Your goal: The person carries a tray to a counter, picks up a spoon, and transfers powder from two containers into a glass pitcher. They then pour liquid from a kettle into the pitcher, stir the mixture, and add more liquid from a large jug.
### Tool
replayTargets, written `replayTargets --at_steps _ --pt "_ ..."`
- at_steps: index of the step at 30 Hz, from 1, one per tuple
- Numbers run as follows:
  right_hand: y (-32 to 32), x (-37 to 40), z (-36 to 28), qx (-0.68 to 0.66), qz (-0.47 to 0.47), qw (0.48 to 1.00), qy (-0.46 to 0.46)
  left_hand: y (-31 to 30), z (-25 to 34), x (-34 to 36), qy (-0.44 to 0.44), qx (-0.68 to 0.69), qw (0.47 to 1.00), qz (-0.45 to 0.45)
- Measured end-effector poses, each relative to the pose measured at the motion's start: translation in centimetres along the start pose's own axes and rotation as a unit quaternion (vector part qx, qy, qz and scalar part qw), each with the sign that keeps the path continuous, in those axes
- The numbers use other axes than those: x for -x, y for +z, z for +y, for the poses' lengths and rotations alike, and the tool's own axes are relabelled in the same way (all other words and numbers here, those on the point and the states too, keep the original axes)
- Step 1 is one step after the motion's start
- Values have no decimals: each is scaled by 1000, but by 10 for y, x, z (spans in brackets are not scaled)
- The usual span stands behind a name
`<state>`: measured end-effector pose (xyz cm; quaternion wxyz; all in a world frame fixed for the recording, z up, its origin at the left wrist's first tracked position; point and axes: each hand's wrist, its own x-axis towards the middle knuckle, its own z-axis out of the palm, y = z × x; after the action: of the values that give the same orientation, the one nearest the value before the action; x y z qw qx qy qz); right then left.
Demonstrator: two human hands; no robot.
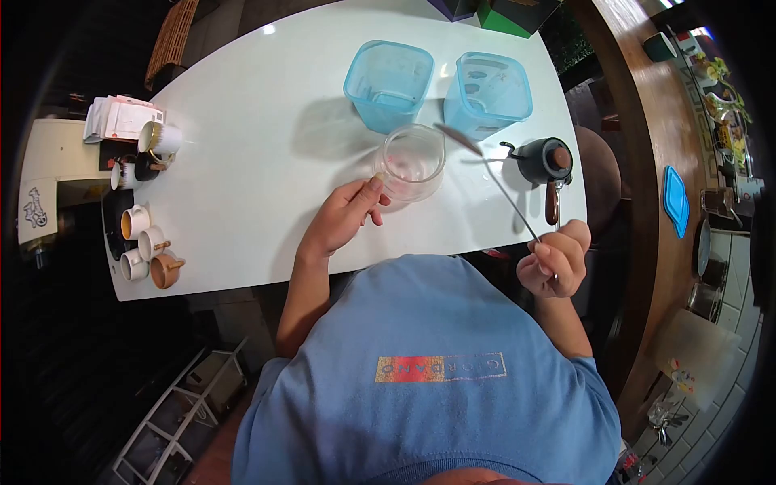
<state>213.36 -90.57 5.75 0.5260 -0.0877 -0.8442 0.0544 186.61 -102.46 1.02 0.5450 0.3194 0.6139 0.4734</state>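
A clear glass jug [414,162] stands on the white table in front of me. My left hand [343,214] grips its near left side with thumb and fingers, where a handle seems to be. In my right hand [556,263] is a long-handled metal spoon [511,199], pinched near the handle's end. The spoon's bowl points up and left, in the air to the right of the jug. Behind the jug are two translucent blue plastic containers, a left one [388,81] and a right one [487,90]; their tops are uncovered.
A black pot [543,160] with a wooden handle and knob sits near the right edge of the white table [234,162]. Several mugs [151,242] and a paper stack [125,119] line the left end. A blue lid [675,202] lies on the wooden counter [647,105].
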Motion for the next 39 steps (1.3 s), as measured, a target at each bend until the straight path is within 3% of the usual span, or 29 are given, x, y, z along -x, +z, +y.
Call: replayTargets --at_steps 1,3,7,12,13,15,19,26,29,31,32,33,35,37,39 --pt "1 -2 2 -3 -1 1000 0 0 0 1 0 -2 1000 1" --pt "5 -10 10 11 131 991 21 -2 -1 3 -1 -4 1000 3" --pt "8 -20 34 13 285 925 250 -12 -12 5 -14 -34 999 -16" --pt "36 -43 59 -76 238 892 376 -13 -22 10 -6 -28 999 -32" --pt "40 -40 64 -59 185 892 408 -12 -22 12 0 -29 999 -39" --pt "57 -37 74 -50 144 910 387 -11 -24 13 4 -30 998 -46" --pt "71 -31 83 -9 45 886 461 -9 -25 14 -17 -28 998 -62" --pt "50 -39 74 22 -7 887 460 1 -30 4 -22 -17 995 -94" --pt "16 -7 85 42 62 881 467 5 -30 -2 -21 -27 994 -106" --pt "-7 8 74 165 39 841 514 7 -29 -6 -25 -30 993 -116" --pt "-18 31 76 284 -13 826 487 8 -29 -7 -30 -32 992 -121" --pt "-23 49 71 312 -34 828 465 9 -30 -8 -29 -31 992 -123" --pt "-22 54 50 204 -73 754 620 11 -31 -11 -21 -23 990 -135" --pt "-15 61 45 4 -64 719 693 14 -31 -15 -20 -29 989 -145" --pt "-7 58 43 -98 -51 675 729 18 -29 -19 -17 -37 987 -156"
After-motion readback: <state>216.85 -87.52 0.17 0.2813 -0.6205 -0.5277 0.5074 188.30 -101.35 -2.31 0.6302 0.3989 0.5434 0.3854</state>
